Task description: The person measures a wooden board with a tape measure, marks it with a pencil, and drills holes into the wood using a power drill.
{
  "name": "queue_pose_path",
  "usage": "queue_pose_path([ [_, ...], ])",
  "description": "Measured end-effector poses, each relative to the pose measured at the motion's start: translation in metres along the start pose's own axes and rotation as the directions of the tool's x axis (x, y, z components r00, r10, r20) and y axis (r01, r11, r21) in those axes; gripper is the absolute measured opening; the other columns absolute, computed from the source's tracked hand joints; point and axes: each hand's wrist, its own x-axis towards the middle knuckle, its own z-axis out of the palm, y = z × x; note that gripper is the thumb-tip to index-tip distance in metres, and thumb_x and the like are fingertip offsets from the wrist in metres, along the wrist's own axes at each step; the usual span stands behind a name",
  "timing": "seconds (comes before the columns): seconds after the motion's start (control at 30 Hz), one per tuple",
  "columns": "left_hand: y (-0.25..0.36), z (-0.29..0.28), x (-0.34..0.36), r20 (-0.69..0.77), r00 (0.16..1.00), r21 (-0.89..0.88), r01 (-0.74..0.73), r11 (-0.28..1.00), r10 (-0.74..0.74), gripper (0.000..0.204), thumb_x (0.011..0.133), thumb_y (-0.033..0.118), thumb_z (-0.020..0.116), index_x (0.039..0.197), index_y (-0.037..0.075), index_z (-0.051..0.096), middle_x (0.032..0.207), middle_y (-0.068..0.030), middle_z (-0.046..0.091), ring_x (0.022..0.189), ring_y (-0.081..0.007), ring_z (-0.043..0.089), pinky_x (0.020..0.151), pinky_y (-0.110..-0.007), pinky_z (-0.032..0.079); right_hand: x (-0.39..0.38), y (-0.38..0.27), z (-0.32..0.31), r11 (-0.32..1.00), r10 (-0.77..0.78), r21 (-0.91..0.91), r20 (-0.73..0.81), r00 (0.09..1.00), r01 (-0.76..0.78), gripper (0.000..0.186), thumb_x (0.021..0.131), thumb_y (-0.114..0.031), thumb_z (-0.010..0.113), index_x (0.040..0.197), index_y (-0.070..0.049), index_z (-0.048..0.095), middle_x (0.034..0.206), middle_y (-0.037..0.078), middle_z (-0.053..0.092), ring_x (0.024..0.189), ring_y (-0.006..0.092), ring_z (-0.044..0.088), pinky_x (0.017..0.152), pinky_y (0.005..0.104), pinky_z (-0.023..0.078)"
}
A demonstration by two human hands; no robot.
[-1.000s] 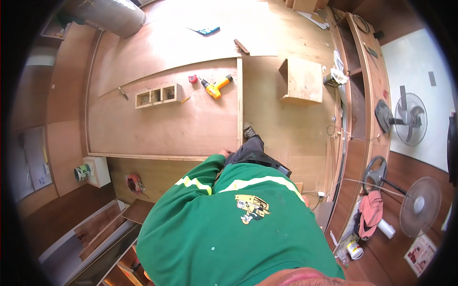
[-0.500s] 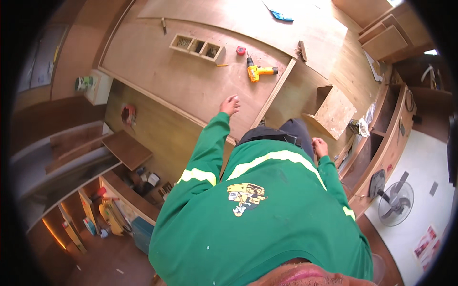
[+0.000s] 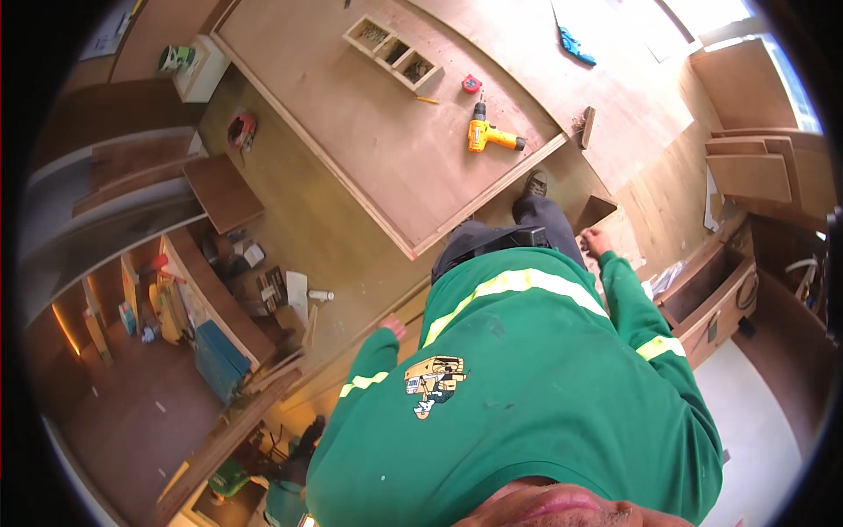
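Observation:
Above the pale wooden box on the floor hangs my right hand, its fingers loosely bent and nothing visible in them. I cannot tell whether it touches the box, which my arm partly covers. My left hand is low at my left side, partly hidden by its green sleeve, with fingers loose and nothing seen in them. On the large plywood panel ahead lie a yellow cordless drill, a red tape measure, a pencil and a three-compartment wooden tray of small hardware.
A blue-handled saw and a wooden brush lie on the far sheet. Wooden drawers stand at the right, leaning boards behind them. At the left are a brown board, a red coiled thing and shelves.
My left hand has swung back from over the panel to my side. My right hand has moved forward over the box. My body has turned, and a shoe now shows beside the panel.

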Motion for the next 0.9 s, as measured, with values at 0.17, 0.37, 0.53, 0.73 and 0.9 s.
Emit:
queue_pose_path([
  [0.17, -0.013, 0.128, -0.047, 0.278, 0.871, -0.288, -0.326, 0.900, 0.405, 0.037, 0.099, 0.037, 0.062, 0.130, 0.017, 0.058, 0.115, -0.0037, 0.064, 0.099, -0.0252, 0.065, 0.081, -0.043, 0.054, 0.016, -0.102, -0.041, 0.964, -0.030, -0.255, 0.151, 0.988, 0.068, 0.019, 0.096, -0.028, 0.065, 0.102, -0.010, 0.062, 0.069, -0.001, 0.055, 0.052, 0.0097, 0.051, 0.042, 0.0257, 0.035],
  [0.37, 0.023, 0.192, -0.098, 0.313, 0.793, -0.328, -0.427, 0.843, 0.523, 0.042, 0.098, 0.034, 0.065, 0.135, 0.016, 0.056, 0.115, -0.0046, 0.066, 0.100, -0.0216, 0.065, 0.082, -0.038, 0.054, -0.186, -0.321, 0.051, 0.749, -0.317, -0.294, 0.627, 0.711, 0.594, 0.052, 0.093, -0.051, 0.066, 0.108, -0.001, 0.069, 0.094, 0.004, 0.066, 0.090, 0.0140, 0.061, 0.080, 0.0313, 0.050],
  [0.53, 0.042, 0.203, -0.046, 0.327, 0.831, -0.104, -0.441, 0.891, 0.450, 0.043, 0.098, 0.034, 0.066, 0.135, 0.015, 0.055, 0.118, -0.0049, 0.066, 0.099, -0.0209, 0.066, 0.080, -0.036, 0.054, -0.393, -0.419, 0.135, 0.820, -0.548, 0.529, 0.836, 0.029, 0.220, 0.037, 0.089, -0.032, 0.073, 0.105, 0.001, 0.068, 0.096, 0.006, 0.069, 0.090, 0.0150, 0.066, 0.080, 0.0297, 0.053],
  [0.73, 0.078, 0.207, -0.029, 0.207, 0.861, -0.310, -0.393, 0.866, 0.465, 0.041, 0.098, 0.032, 0.065, 0.134, 0.016, 0.055, 0.117, -0.0040, 0.066, 0.097, -0.0199, 0.066, 0.078, -0.035, 0.055, -0.416, -0.459, 0.158, 0.737, -0.587, 0.673, 0.682, -0.437, 0.061, 0.051, 0.081, -0.047, 0.069, 0.100, 0.000, 0.068, 0.092, 0.006, 0.068, 0.085, 0.0146, 0.064, 0.076, 0.0293, 0.052],
  [0.9, 0.055, 0.224, -0.061, 0.054, 0.845, -0.494, -0.441, 0.750, 0.532, 0.035, 0.100, 0.038, 0.060, 0.126, 0.015, 0.061, 0.112, -0.0050, 0.068, 0.097, -0.0227, 0.066, 0.078, -0.043, 0.056, -0.415, -0.475, 0.138, 0.753, -0.561, 0.658, 0.646, -0.518, 0.003, 0.063, 0.075, -0.060, 0.065, 0.095, 0.000, 0.067, 0.089, 0.006, 0.068, 0.081, 0.0143, 0.063, 0.073, 0.0289, 0.051],
])
